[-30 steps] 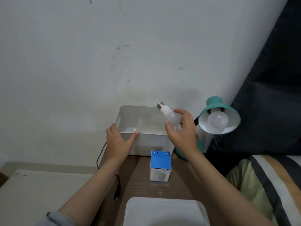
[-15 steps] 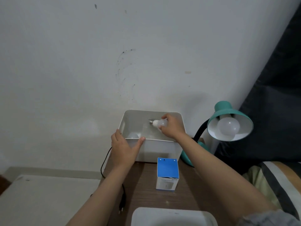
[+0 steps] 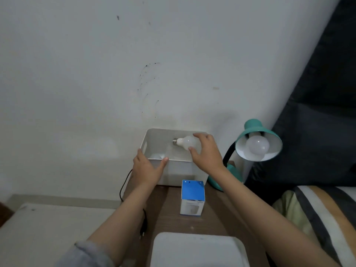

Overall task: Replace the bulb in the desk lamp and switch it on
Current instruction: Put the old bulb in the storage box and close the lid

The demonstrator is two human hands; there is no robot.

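My right hand (image 3: 207, 151) grips a white bulb (image 3: 187, 144) inside a white bin (image 3: 179, 170), the bulb's metal screw base pointing left. My left hand (image 3: 148, 166) rests on the bin's front left rim, thumb over the edge. Another bulb (image 3: 157, 156) lies in the bin's left corner, mostly hidden. To the right stands a teal desk lamp (image 3: 258, 139) with a white unlit bulb (image 3: 257, 146) in its shade. A blue and white bulb box (image 3: 192, 197) stands upright on the brown table in front of the bin.
A black cord with a loose plug (image 3: 143, 226) lies on the table's left edge. A white tray (image 3: 198, 249) sits at the near edge. A striped pillow (image 3: 317, 209) and a dark headboard lie to the right. A pale surface (image 3: 48, 232) is at lower left.
One second ago my right hand held the bulb above the bin's right rim. It has since lowered the bulb into the bin and turned it flat. My left hand stayed on the rim.
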